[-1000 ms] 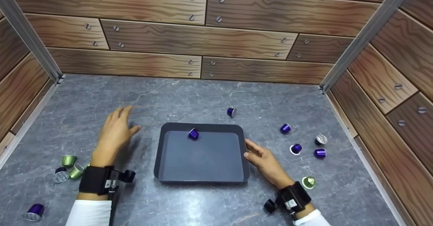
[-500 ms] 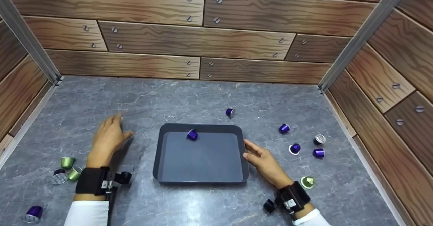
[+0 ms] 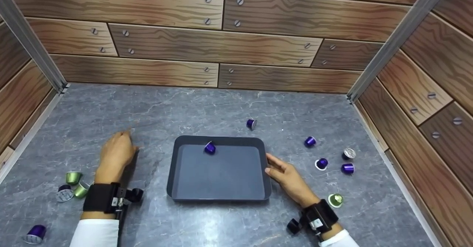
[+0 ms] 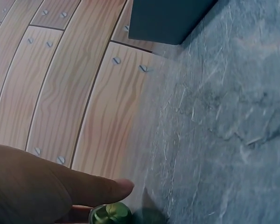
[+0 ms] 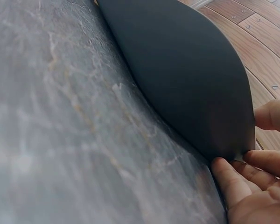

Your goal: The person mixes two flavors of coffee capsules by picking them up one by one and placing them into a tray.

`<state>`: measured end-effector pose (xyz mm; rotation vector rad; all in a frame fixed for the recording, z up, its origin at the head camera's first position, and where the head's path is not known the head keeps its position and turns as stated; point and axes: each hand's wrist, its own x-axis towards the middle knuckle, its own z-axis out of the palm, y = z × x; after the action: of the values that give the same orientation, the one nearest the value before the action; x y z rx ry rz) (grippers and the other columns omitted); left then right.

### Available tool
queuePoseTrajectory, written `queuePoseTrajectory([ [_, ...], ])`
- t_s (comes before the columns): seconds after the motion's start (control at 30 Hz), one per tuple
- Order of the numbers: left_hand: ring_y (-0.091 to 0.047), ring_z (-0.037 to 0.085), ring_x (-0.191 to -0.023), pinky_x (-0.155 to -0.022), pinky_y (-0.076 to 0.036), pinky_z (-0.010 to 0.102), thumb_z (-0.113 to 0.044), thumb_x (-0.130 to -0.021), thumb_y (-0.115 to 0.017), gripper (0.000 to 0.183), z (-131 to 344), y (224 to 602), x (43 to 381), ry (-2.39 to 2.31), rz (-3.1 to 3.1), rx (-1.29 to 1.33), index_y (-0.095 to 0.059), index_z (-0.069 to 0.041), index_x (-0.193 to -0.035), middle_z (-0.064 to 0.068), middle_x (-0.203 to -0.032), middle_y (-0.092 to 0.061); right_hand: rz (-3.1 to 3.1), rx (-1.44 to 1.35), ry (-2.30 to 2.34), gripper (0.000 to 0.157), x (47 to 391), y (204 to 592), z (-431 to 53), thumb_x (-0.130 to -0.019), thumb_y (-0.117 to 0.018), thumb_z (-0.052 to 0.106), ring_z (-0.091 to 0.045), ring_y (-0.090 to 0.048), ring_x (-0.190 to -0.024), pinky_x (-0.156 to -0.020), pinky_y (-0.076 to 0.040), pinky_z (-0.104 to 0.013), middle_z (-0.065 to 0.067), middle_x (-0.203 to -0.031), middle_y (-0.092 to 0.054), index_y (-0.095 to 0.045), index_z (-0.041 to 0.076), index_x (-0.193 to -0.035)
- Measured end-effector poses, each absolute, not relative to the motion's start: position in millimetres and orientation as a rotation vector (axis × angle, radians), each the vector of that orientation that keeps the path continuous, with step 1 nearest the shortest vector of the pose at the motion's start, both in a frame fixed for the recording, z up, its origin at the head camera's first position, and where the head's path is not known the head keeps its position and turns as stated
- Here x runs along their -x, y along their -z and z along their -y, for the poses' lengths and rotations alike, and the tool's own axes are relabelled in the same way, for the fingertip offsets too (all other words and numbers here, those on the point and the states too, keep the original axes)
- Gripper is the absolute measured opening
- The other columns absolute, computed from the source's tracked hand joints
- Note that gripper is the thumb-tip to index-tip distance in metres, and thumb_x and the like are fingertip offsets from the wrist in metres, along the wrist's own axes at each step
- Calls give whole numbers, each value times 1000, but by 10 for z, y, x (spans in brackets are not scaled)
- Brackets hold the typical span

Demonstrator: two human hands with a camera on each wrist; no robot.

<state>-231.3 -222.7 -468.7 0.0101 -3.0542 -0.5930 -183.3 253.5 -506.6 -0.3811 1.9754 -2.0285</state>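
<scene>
My left hand (image 3: 116,154) is on the table left of the tray, back upward, fingers curled down. Under it in the left wrist view, thumb and fingers pinch a green coffee capsule (image 4: 111,213), hidden by the hand in the head view. My right hand (image 3: 290,180) holds the right side of a dark grey tray (image 3: 221,176). In the right wrist view, its fingertips (image 5: 226,172) press the tray's outer wall (image 5: 186,79) and another digit meets the rim. One purple capsule (image 3: 210,148) lies inside the tray near its back wall.
Left of my left wrist are green capsules (image 3: 73,177), a silver-lidded dark one (image 3: 65,193) and a purple one (image 3: 36,234). Behind the tray lies a purple capsule (image 3: 251,124). Several purple ones (image 3: 310,141) and a green one (image 3: 336,200) lie at right. Wood-patterned walls (image 3: 166,41) enclose the table.
My left hand has drawn back toward me and slightly left, and its spread fingers have curled down. The right hand, the tray and the capsule in it stay put.
</scene>
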Motion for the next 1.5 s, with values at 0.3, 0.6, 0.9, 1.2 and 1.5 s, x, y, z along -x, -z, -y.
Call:
queuePoseTrajectory([
  [0.3, -46, 52, -94, -78, -37, 61, -10, -81, -58, 38, 2230, 4721, 2286, 574, 2992, -40, -52, 7, -114, 31, -107, -49, -2027, 381, 1991, 54, 1796, 4973, -2498, -90, -48, 0, -39, -27, -125, -95, -37, -23, -30, -136, -26, -20, -11, -135],
  [0.6, -48, 51, -92, -74, -38, 61, -7, -80, -53, 32, 2235, 4746, 2309, 597, 2926, -54, -55, 4, -111, 31, -104, -53, -2008, 379, 2029, 57, 1839, 5105, -2535, -88, -52, 4, -37, -29, -125, -95, -37, -23, -27, -137, -28, -23, -7, -136],
  [0.9, -50, 49, -91, -75, -40, 60, -10, -83, -55, 38, 2124, 4602, 2303, 622, 2831, -30, -49, 6, -117, 29, -106, -54, -2020, 392, 2048, 55, 1840, 5138, -2534, -88, -52, 4, -33, -35, -123, -95, -38, -26, -25, -135, -34, -27, -5, -136],
  [1.2, -53, 47, -88, -73, -42, 59, -12, -78, -65, 44, 1952, 4440, 2288, 672, 2679, 34, -51, 6, -116, 27, -103, -56, -2025, 405, 2045, 64, 1843, 5143, -2537, -86, -59, 18, -31, -35, -123, -96, -37, -28, -24, -135, -34, -27, -5, -136],
  [1.5, -56, 43, -87, -71, -45, 57, -12, -74, -70, 44, 1712, 4265, 2270, 697, 2554, 120, -55, 3, -113, 23, -102, -59, -2037, 398, 2053, 63, 1841, 5156, -2532, -85, -59, 17, -31, -38, -122, -95, -38, -29, -24, -134, -36, -29, -4, -135],
])
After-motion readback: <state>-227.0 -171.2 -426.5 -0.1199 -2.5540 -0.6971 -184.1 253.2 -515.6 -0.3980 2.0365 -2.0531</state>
